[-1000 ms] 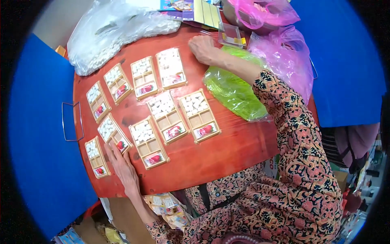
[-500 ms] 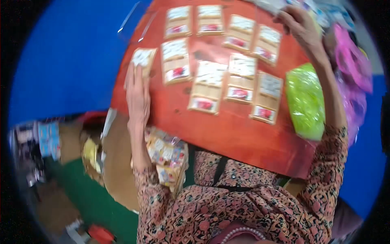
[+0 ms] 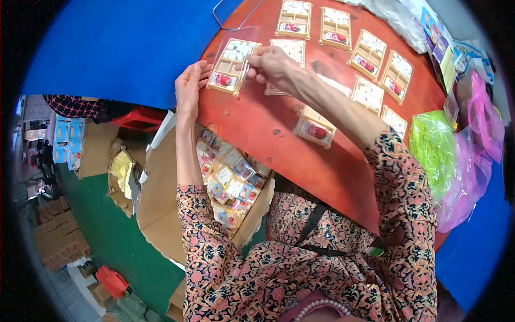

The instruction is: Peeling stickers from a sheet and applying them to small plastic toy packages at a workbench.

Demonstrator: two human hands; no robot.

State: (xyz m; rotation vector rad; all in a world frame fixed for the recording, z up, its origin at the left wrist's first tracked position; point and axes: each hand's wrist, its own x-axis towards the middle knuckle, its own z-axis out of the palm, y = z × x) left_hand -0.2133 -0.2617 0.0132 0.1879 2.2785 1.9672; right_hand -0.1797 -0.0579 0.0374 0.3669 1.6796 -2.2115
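Observation:
At the far left of the red table lies a shallow tan compartment tray [image 3: 227, 66] with white pieces in its upper part and a red-pictured insert at its bottom. A clear plastic cover [image 3: 242, 33] stands over it, slightly askew. My right hand [image 3: 271, 65] reaches across from the right and pinches the cover's right edge between thumb and fingers. Beside the tray's left side is my left hand [image 3: 190, 88], fingers extended, fingertips close to or touching its edge; exact contact is hard to see. My right forearm hides parts of several like trays [image 3: 368, 92].
More filled trays [image 3: 336, 27] lie in rows on the red table [image 3: 252, 137]. A green plastic bag [image 3: 432, 145] and pink bags [image 3: 477, 161] are at the right. An open carton [image 3: 161, 198] of small packets [image 3: 230, 180] stands below the table's left edge.
My right hand has come from the far right side to the left tray and now grips a clear cover. My left hand has shifted off the tray's top to its side. The view has shifted.

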